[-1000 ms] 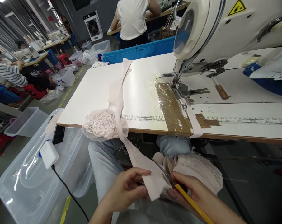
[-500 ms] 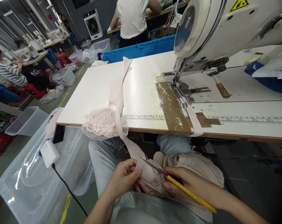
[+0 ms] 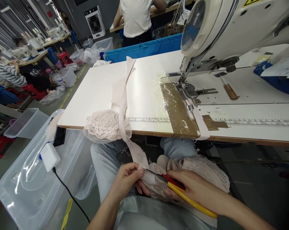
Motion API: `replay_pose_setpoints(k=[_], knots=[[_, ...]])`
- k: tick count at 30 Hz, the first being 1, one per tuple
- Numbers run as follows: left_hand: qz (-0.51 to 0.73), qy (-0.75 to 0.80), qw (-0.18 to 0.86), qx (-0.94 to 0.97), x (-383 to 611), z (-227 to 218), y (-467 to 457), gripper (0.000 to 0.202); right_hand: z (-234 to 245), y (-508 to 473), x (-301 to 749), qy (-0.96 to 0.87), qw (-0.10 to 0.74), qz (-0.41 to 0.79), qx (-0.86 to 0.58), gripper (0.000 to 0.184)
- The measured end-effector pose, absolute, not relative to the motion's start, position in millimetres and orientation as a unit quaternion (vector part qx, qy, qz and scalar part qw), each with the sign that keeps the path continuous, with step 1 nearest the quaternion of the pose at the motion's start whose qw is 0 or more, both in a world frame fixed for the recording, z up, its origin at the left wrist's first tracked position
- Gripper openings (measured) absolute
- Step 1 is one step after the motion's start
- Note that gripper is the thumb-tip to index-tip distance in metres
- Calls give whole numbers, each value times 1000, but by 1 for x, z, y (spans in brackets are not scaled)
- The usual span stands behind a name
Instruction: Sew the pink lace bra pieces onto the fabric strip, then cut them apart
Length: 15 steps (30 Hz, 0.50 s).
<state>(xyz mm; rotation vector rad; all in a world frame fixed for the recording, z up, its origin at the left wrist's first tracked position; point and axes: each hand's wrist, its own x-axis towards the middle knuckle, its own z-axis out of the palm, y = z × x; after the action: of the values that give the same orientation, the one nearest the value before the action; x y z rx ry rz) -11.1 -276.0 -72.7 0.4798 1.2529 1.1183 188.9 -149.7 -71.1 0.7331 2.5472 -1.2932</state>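
Between thumb and fingers, my left hand [image 3: 130,179] pinches the end of a pale pink fabric strip [image 3: 136,151]. The strip runs up over the table edge. My right hand [image 3: 189,188] is closed around scissors [image 3: 182,195] with yellow and red handles. Their dark blades point left and lie at the fabric beside my left fingertips; whether the strip is between them I cannot tell. Below and to the right, a beige lace garment [image 3: 204,169] with cup-like parts rests on my lap. Another bundle of pink lace [image 3: 103,124] sits at the table's front edge.
The sewing machine [image 3: 206,38] stands on the white table [image 3: 149,92] at right, near a wooden-handled tool [image 3: 230,91]. To my left, a clear plastic bin [image 3: 22,185] carries a white charger [image 3: 50,156] with a black cable and a phone [image 3: 59,136]. Other people sit farther off.
The scissors have shifted slightly left, and their handles have spread so that the red one shows more. My left hand stays at the strip's end, with the fabric turned a little.
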Motion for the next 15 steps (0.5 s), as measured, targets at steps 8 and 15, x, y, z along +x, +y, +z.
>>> replay_pose_setpoints(k=[8, 15], knots=[[492, 558, 635, 210, -13, -75, -276, 48, -77, -155, 187, 874, 84, -402, 260, 51], [496, 553, 638, 205, -10, -79, -277, 48, -70, -156, 182, 883, 70, -382, 264, 46]])
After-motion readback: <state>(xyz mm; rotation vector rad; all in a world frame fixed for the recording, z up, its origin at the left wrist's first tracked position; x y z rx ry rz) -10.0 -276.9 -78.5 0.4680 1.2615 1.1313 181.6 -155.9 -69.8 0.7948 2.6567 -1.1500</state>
